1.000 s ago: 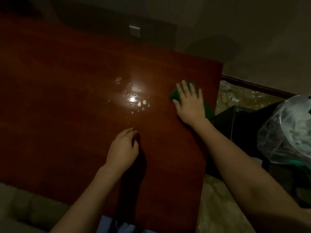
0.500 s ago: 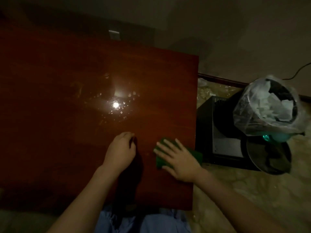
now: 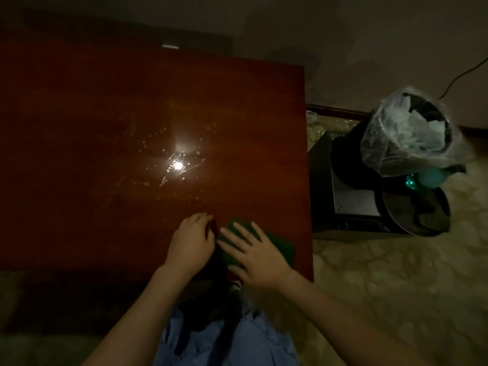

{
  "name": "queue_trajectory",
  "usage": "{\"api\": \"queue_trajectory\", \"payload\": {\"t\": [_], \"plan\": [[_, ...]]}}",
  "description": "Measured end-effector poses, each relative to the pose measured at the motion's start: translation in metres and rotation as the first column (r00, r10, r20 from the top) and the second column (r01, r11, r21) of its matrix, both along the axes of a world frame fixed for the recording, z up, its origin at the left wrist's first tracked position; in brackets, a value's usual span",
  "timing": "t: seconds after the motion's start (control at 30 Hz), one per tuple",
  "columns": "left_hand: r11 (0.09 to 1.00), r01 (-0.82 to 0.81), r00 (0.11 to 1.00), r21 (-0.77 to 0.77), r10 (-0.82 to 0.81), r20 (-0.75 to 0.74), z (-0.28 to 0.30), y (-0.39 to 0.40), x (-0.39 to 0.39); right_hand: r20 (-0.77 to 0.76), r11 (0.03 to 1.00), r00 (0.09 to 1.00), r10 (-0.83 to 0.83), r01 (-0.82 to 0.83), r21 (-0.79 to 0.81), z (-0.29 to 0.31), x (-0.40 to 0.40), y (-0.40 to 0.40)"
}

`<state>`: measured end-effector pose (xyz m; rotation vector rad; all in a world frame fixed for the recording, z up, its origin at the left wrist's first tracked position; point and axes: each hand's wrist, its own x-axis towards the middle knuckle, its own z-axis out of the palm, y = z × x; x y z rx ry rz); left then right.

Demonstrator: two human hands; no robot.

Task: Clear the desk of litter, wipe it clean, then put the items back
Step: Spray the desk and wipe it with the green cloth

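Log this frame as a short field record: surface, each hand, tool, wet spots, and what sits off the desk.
surface: red-brown wooden desk, glare from a light near its middle
right hand: flat, fingers straight, pressing the green cloth near the desk's front right corner
left hand: fingers loosely curled, resting on the desk beside the cloth, holding nothing
wet spots: droplets around the glare, not yet wiped
off desk: bin with clear plastic liner holding pale litter, on the floor to the right
stage: wiping

Right hand [image 3: 254, 256] is covering most of the green cloth [image 3: 284, 247], blurring at the fingertips. Desk [image 3: 105, 128] is running off the left edge. Left hand [image 3: 188, 245], beside the cloth, is hiding its fingertips.
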<state>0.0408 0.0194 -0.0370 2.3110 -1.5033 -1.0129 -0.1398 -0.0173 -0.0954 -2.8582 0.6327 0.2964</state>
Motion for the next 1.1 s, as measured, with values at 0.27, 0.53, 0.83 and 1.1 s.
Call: {"api": "queue_trajectory", "payload": {"t": [0.27,0.53,0.83,1.1], "plan": [[0.999,0.041,0.999,-0.024,-0.041,-0.016,0.004,0.008,-0.008,-0.020,0.975,0.982,0.187,-0.188,-0.120,-0.016,-0.101,0.008],[0.998,0.060,0.998,-0.021,-0.061,-0.017,0.000,0.036,-0.007,0.075,0.663,0.659,-0.749,0.745,0.071,0.003,-0.051,-0.088],[1.000,0.003,1.000,-0.020,-0.003,0.008,0.000,0.059,0.015,-0.021,0.960,0.960,-0.280,0.280,0.022,0.003,0.039,0.010],[0.999,-0.031,0.999,-0.038,0.030,-0.039,0.008,0.074,0.030,0.048,0.894,0.896,-0.442,0.444,-0.050,-0.015,-0.059,0.058]]}}
